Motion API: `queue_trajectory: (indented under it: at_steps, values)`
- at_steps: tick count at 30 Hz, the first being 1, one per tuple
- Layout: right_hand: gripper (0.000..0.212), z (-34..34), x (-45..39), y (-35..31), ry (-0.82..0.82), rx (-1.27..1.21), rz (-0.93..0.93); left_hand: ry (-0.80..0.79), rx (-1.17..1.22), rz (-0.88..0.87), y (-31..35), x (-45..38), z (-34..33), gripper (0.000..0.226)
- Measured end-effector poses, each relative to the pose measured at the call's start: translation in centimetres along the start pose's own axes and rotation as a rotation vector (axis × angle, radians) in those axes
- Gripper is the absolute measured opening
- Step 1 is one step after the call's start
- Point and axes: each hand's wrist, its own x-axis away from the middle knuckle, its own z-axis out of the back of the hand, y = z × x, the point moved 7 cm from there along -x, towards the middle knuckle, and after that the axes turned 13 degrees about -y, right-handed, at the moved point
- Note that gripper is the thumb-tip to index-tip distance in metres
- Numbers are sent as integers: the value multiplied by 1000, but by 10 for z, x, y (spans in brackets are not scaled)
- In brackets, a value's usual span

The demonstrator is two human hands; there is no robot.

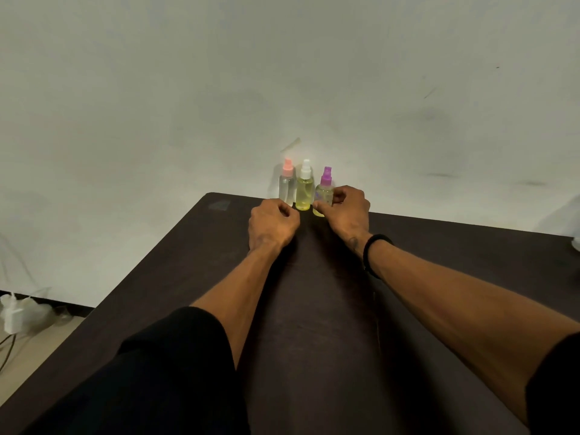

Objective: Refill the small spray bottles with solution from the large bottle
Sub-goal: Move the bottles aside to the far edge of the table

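Three small spray bottles stand in a row at the table's far edge against the wall. The left one (286, 185) has a pink cap and looks clear. The middle one (304, 188) has a white cap and holds yellow liquid. The right one (324, 193) has a purple cap and yellow liquid. My right hand (345, 208) is curled around the purple-capped bottle, fingers touching its side. My left hand (273, 224) rests on the table as a loose fist just in front of the pink-capped bottle, holding nothing. No large bottle is in view.
The dark wooden table (314, 309) runs from me to the pale wall. A white object (576, 240) shows at the right edge. On the floor at the left lie white plugs and cables (15, 315).
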Motion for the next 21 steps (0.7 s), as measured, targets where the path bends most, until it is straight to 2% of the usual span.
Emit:
queue_trajectory:
  at_steps: [6,11,21]
  values:
    - [43,-2,-12,4,19,36,-2,-8,-18,-9,1,-3,-4,15]
    - [40,-5,-16,7,37,39,-3,25,-31,53,1,-3,1,40]
    - [39,-12,-17,3,42,17,4,31,-103,96,8,-9,3,42]
